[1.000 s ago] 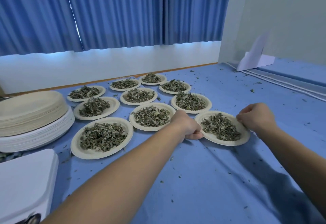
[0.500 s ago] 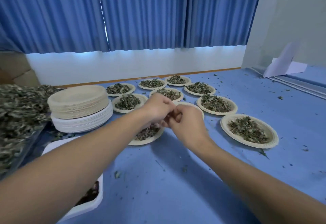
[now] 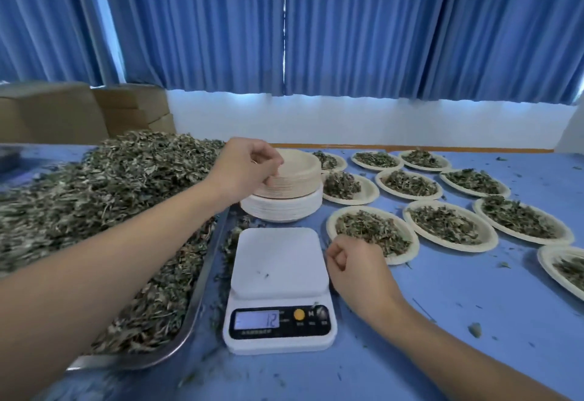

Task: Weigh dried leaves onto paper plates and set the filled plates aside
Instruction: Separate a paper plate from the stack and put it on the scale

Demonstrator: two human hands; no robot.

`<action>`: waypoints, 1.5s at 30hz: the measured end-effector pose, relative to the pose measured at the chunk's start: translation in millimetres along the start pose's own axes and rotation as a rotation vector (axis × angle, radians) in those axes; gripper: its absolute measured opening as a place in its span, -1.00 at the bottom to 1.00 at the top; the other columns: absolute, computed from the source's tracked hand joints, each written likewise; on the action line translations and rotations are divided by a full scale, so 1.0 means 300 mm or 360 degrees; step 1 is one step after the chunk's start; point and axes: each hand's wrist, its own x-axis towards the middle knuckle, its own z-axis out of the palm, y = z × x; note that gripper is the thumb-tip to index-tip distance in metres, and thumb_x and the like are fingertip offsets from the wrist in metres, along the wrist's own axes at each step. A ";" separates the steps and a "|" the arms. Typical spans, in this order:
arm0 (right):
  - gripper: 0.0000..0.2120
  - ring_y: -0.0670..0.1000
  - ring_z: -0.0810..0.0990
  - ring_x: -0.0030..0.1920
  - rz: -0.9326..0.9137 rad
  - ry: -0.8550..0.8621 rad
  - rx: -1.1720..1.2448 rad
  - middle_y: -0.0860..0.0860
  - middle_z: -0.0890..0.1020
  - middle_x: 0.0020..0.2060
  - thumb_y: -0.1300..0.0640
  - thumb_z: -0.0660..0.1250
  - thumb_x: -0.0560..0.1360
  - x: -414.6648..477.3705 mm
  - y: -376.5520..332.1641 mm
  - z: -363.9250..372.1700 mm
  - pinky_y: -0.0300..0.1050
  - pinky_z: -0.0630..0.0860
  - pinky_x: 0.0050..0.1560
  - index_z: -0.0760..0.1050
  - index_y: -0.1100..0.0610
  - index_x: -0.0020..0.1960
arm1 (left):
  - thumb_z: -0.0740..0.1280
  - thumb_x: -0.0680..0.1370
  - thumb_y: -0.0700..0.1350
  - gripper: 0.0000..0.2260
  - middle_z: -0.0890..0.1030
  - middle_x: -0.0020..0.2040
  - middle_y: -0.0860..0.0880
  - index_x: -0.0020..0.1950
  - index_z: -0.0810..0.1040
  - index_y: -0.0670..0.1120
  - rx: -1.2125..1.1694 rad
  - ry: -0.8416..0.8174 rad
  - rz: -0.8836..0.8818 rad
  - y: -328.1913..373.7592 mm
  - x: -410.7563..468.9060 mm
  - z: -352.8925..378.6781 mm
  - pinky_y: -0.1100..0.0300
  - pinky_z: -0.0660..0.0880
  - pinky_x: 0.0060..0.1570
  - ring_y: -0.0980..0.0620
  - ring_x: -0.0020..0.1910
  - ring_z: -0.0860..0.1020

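Observation:
A white digital scale (image 3: 278, 277) sits in the middle of the blue table with nothing on its platform but a few crumbs; its display shows 12. Behind it stands a stack of empty paper plates (image 3: 292, 189). My left hand (image 3: 245, 168) reaches over the stack's left edge, its fingers curled onto the rim of the top plate. My right hand (image 3: 354, 266) rests loosely curled on the table just right of the scale, holding nothing. A big heap of dried leaves (image 3: 104, 211) fills a metal tray (image 3: 192, 306) on the left.
Several paper plates filled with dried leaves (image 3: 373, 233) lie in rows on the right half of the table. Leaf crumbs are scattered over the blue cloth (image 3: 474, 321). Cardboard boxes (image 3: 94, 113) stand at the back left under blue curtains.
My view has swung left from the filled plates to the scale and leaf tray. Both hands let go of the last filled plate; the left moved to the plate stack, the right beside the scale.

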 end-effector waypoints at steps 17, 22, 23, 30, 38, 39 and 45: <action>-0.78 -0.07 0.47 -0.45 -0.0012 0.0076 0.0131 0.01 0.55 -0.47 0.20 0.41 0.55 0.013 -0.009 -0.011 -0.28 0.48 -0.33 0.53 0.01 -0.25 | 0.45 0.56 -0.03 -0.89 0.71 0.04 0.11 0.04 0.75 0.05 0.0930 -0.0263 0.0552 -0.091 0.082 -0.046 -0.06 0.49 0.20 0.01 0.07 0.62; -0.86 0.03 0.46 -0.37 -0.0439 0.0369 0.0069 0.01 0.55 -0.43 0.19 0.36 0.59 0.174 -0.127 -0.082 -0.12 0.44 -0.31 0.63 0.13 -0.13 | 0.45 0.56 -0.07 -0.89 0.72 0.03 0.09 0.04 0.75 0.01 0.0911 -0.0342 0.0588 -0.088 0.102 -0.058 -0.02 0.51 0.18 0.02 0.06 0.63; -0.86 0.00 0.45 -0.36 -0.0551 0.0381 -0.0014 0.02 0.56 -0.38 0.19 0.34 0.61 0.223 -0.154 -0.094 -0.06 0.46 -0.27 0.65 0.16 -0.09 | 0.44 0.57 -0.07 -0.88 0.72 0.03 0.09 0.05 0.75 0.01 0.0925 -0.0361 0.0606 -0.085 0.102 -0.060 -0.02 0.50 0.18 0.01 0.07 0.63; -0.66 0.18 0.54 -0.04 -0.0788 -0.0127 -0.0804 0.09 0.46 -0.05 0.03 0.17 0.70 0.463 -0.263 -0.132 0.10 0.51 -0.01 0.65 0.18 -0.02 | 0.19 0.69 -0.04 -0.77 0.66 0.04 0.11 0.11 0.65 0.08 0.1576 -0.0323 0.1007 -0.081 0.097 -0.058 0.00 0.38 0.15 0.03 0.02 0.59; -0.65 0.13 0.50 -0.24 -0.1078 0.0083 -0.0995 -0.01 0.47 0.13 -0.09 0.12 0.70 0.470 -0.293 -0.214 -0.04 0.39 -0.27 0.64 0.01 0.17 | 0.26 0.63 -0.23 -0.75 0.63 0.09 -0.02 0.27 0.60 -0.07 0.1594 0.0024 0.1237 -0.082 0.106 -0.085 0.02 0.35 0.13 -0.08 0.05 0.58; -0.66 0.13 0.50 -0.24 -0.1097 0.0092 -0.1048 -0.01 0.47 0.16 -0.07 0.11 0.71 0.461 -0.299 -0.228 -0.04 0.37 -0.29 0.62 0.00 0.21 | 0.29 0.62 -0.24 -0.76 0.64 0.07 -0.06 0.25 0.62 -0.10 0.1555 0.0031 0.1265 -0.068 0.094 -0.093 0.00 0.39 0.10 -0.12 0.01 0.60; -0.93 0.17 0.45 -0.40 -0.1419 0.0151 -0.0982 0.11 0.54 -0.18 0.32 0.42 0.51 0.242 -0.227 -0.209 0.00 0.42 -0.54 0.63 0.21 -0.03 | 0.41 0.45 -0.40 -0.75 0.67 -0.03 -0.11 0.09 0.66 -0.19 0.1520 -0.0227 0.1637 -0.023 -0.115 -0.120 -0.02 0.52 -0.05 -0.13 -0.11 0.62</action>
